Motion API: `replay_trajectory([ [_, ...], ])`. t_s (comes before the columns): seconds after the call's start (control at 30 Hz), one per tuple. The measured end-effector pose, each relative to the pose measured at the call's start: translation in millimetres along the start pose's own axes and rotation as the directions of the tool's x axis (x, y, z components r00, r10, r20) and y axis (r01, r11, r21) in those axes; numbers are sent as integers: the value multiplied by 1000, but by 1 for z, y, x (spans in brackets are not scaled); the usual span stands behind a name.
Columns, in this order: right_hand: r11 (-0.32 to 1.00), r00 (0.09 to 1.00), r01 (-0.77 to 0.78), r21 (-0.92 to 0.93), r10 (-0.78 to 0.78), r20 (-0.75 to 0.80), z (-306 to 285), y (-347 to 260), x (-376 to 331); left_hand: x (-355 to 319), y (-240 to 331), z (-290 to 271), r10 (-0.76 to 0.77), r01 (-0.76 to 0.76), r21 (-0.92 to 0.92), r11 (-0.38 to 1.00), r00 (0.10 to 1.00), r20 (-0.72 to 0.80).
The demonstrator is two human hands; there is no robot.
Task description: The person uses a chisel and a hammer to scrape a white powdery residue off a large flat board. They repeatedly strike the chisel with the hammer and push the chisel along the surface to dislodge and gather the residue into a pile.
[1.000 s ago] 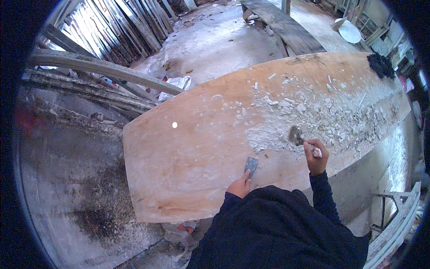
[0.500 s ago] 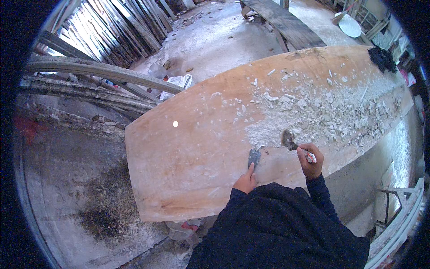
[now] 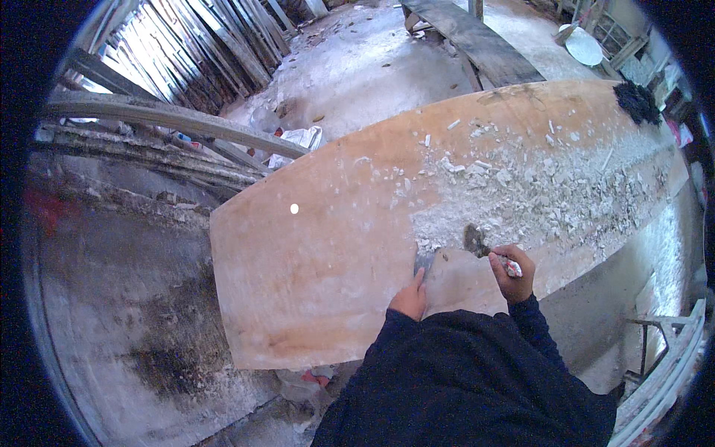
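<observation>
A wooden board (image 3: 298, 298) with a curved far edge lies in front of me. White crumbs and powder (image 3: 514, 190) cover much of its middle and right. My left hand (image 3: 408, 299) grips a flat grey scraper (image 3: 424, 261), its blade against the near edge of the powder with a few crumbs at its tip. In my right hand (image 3: 514, 274) is a small trowel-like tool with a dark rounded head (image 3: 474, 240) and a pale handle with red marks. That head rests at or just over the powder, right of the scraper; I cannot tell whether it touches.
Long wooden beams (image 3: 164, 123) lie left of the board. A dark bristly clump (image 3: 637, 103) sits at its far right end. Beyond stand a dark bench (image 3: 477, 37) and a round white dish-like thing (image 3: 583, 46). A pale metal frame (image 3: 663, 372) is at lower right.
The scraper has tipped lower and now meets the powder, with crumbs at its tip. The trowel-like tool has shifted slightly left and toward me.
</observation>
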State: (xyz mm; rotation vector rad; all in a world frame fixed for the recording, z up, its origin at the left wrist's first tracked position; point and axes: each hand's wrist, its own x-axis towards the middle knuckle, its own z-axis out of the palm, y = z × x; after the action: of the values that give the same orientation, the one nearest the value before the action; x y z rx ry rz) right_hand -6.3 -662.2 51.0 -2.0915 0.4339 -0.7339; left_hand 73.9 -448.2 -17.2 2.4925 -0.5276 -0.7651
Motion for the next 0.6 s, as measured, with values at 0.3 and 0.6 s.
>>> replay_trajectory([
  [0.3, 999, 999, 43, 5, -43, -5, 8, -2, 3, 25, 5, 2, -50, 51, 59, 997, 999, -15],
  [0.6, 999, 999, 18, 49, -20, 39, 11, -13, 3, 25, 2, -1, -93, 92, 59, 994, 996, 3],
])
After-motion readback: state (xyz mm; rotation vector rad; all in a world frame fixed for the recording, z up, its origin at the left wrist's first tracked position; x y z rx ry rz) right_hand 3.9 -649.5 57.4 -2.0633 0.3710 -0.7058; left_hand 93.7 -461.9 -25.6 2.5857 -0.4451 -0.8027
